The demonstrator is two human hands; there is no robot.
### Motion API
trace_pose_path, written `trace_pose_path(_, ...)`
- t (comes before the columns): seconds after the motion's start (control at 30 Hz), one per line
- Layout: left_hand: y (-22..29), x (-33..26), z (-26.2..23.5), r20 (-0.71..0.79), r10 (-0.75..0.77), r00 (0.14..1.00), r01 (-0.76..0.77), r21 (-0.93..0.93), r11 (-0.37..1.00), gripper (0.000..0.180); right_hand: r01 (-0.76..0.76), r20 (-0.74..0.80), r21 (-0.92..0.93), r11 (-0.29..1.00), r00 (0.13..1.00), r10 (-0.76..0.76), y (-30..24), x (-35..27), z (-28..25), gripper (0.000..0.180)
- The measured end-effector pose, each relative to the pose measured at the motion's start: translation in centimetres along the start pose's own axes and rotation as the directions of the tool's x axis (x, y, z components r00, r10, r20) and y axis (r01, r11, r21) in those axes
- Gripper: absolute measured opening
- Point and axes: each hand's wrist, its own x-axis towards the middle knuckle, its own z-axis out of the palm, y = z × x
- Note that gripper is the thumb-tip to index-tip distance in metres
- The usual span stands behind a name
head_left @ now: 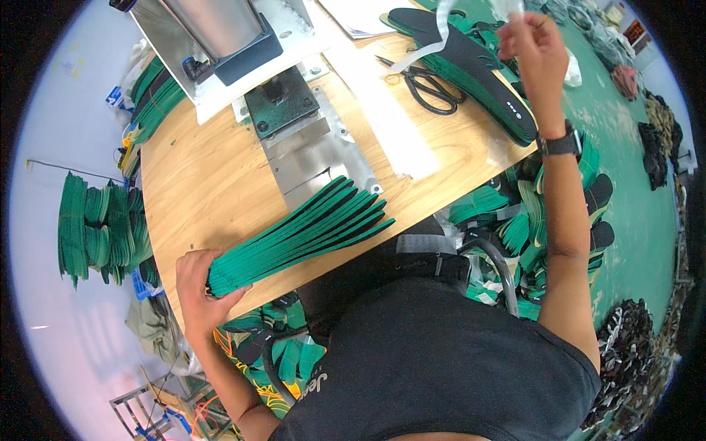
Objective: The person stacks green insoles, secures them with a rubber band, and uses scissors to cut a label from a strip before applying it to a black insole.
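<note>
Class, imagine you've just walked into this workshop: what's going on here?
A person's left hand grips one end of a fanned stack of green-and-black insoles on a wooden table. The right hand is raised at the far right, its fingers curled near a pale strip; their exact grip is unclear. Black-handled scissors lie beside a second insole stack near the table's right edge.

From here I count one left hand (202, 292), one right hand (540, 62), one wristwatch (560, 143), one pair of scissors (418, 72), one press (217, 37), one wooden surface (198, 180) and one hand-held insole bundle (294, 239); the green bundles (516, 232) heaped below overlap too much to count.
</note>
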Motion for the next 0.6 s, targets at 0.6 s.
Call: trace_pose_path(0.6,1.7,0.7,1.5,0.01,-0.049,0.999,0.05,-0.262,0.964,0.085,0.506,0.983,0.093,0.857,0.092,-0.161,-11.5,-16.1,12.0,0.074)
